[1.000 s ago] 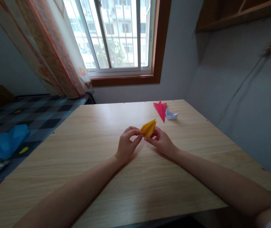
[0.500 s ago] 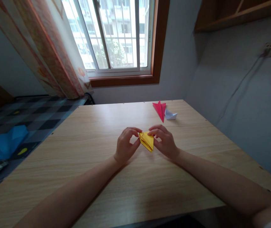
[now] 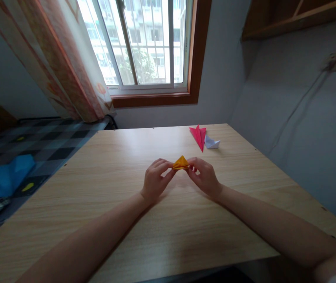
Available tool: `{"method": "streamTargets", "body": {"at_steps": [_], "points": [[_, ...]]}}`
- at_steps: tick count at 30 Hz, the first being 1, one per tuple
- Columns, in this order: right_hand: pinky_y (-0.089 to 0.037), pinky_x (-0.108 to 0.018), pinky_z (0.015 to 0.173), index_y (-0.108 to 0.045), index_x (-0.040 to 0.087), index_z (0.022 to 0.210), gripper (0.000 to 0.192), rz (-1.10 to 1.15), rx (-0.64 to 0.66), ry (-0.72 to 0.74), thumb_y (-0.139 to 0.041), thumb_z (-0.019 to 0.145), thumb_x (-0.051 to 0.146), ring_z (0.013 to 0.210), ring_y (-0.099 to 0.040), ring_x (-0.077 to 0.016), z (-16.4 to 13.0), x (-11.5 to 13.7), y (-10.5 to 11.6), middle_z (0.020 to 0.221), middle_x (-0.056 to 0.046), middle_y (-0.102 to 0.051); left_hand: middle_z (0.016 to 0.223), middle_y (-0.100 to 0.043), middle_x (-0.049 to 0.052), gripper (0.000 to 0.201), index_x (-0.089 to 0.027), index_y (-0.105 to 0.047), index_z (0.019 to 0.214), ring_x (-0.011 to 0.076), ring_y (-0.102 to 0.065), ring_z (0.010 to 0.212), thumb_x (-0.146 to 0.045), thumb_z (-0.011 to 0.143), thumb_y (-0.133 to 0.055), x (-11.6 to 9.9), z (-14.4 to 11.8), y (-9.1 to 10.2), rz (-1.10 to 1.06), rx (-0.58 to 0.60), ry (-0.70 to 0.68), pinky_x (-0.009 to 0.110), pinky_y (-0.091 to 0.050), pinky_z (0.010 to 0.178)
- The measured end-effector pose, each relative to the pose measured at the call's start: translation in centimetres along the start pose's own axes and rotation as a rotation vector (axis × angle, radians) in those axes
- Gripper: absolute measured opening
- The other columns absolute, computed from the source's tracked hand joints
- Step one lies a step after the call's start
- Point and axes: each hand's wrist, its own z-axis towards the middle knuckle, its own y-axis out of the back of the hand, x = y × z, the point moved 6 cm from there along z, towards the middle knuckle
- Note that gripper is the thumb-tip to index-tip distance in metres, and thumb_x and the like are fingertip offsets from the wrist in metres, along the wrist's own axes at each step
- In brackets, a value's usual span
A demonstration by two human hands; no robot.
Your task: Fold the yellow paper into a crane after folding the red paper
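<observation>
A small folded yellow paper [image 3: 181,162] is held between my two hands, just above the wooden table [image 3: 112,157]. It has a pointed top and a flatter lower edge. My left hand [image 3: 157,179] pinches its left corner between thumb and fingers. On the other side, my right hand [image 3: 203,176] grips the right corner in the same way. The fingertips cover both ends of the paper.
Toward the table's far right lie a red paper plane [image 3: 198,137] and a white paper boat [image 3: 212,142], close together. Left of the table, a blue paper [image 3: 6,177] rests on a checked bedspread [image 3: 59,135]. A wall shelf [image 3: 297,23] hangs at upper right.
The yellow paper has been turned in my fingers: its point faced down toward me, now a peak points up and away. Both hands stay pinched on it in nearly the same place.
</observation>
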Motion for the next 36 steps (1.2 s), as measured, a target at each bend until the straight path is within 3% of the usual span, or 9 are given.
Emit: {"method": "streamTargets", "body": {"at_steps": [3, 7, 12, 19, 28, 36], "points": [[-0.046, -0.03, 0.06, -0.064, 0.023, 0.09, 0.009, 0.06, 0.028, -0.101, -0.058, 0.091, 0.03, 0.066, -0.058, -0.0166, 0.0, -0.6, -0.4, 0.079, -0.003, -0.067, 0.076, -0.068, 0.004, 0.014, -0.022, -0.071, 0.076, 0.021, -0.059, 0.076, -0.035, 0.08, -0.073, 1.1, -0.1, -0.5, -0.05, 0.019, 0.111, 0.033, -0.045, 0.076], [-0.04, -0.027, 0.053, -0.059, 0.021, 0.078, 0.023, 0.233, 0.087, -0.262, -0.059, 0.091, 0.04, 0.057, -0.053, -0.0137, -0.2, -1.8, -1.3, 0.064, 0.002, -0.057, 0.076, -0.068, 0.003, 0.023, -0.018, -0.068, 0.08, 0.0176, -0.06, 0.072, -0.04, 0.08, -0.071, 2.7, -0.4, -2.2, -0.248, 0.184, 0.285, 0.028, -0.046, 0.069], [-0.038, -0.025, 0.05, -0.057, 0.02, 0.078, 0.028, 0.44, 0.22, -0.363, -0.061, 0.09, 0.045, 0.052, -0.05, -0.0113, -0.5, -2.5, -2.8, 0.062, 0.004, -0.054, 0.074, -0.065, 0.0, 0.035, -0.018, -0.061, 0.092, 0.0145, -0.058, 0.066, -0.049, 0.08, -0.07, 3.7, -0.6, -2.7, -0.432, 0.18, 0.372, 0.024, -0.045, 0.061], [-0.033, -0.022, 0.045, -0.056, 0.019, 0.075, 0.036, 0.503, 0.327, -0.453, -0.061, 0.088, 0.052, 0.047, -0.047, -0.0098, -1.0, -3.1, -3.7, 0.056, 0.005, -0.051, 0.061, -0.053, -0.004, 0.038, -0.018, -0.053, 0.078, 0.0105, -0.049, 0.057, -0.054, 0.083, -0.064, 3.5, -0.6, -2.3, -0.282, 0.146, 0.349, 0.02, -0.038, 0.052], [-0.039, -0.023, 0.05, -0.058, 0.019, 0.076, 0.036, 0.572, 0.269, -0.478, -0.065, 0.084, 0.053, 0.056, -0.051, -0.011, -0.9, -3.5, -3.6, 0.066, 0.003, -0.054, 0.061, -0.05, -0.005, 0.04, -0.018, -0.051, 0.079, 0.0098, -0.044, 0.054, -0.057, 0.083, -0.061, 3.7, -1.0, -3.3, -0.297, 0.284, 0.392, 0.021, -0.034, 0.05], [-0.035, -0.023, 0.051, -0.055, 0.018, 0.07, 0.031, 0.394, 0.348, -0.347, -0.061, 0.088, 0.043, 0.057, -0.046, -0.0106, -0.6, -1.9, -3.2, 0.063, 0.003, -0.052, 0.065, -0.049, -0.003, 0.037, -0.017, -0.052, 0.073, 0.0112, -0.044, 0.061, -0.051, 0.086, -0.057, 3.2, -0.5, -2.7, -0.218, 0.226, 0.322, 0.022, -0.037, 0.056]]}}
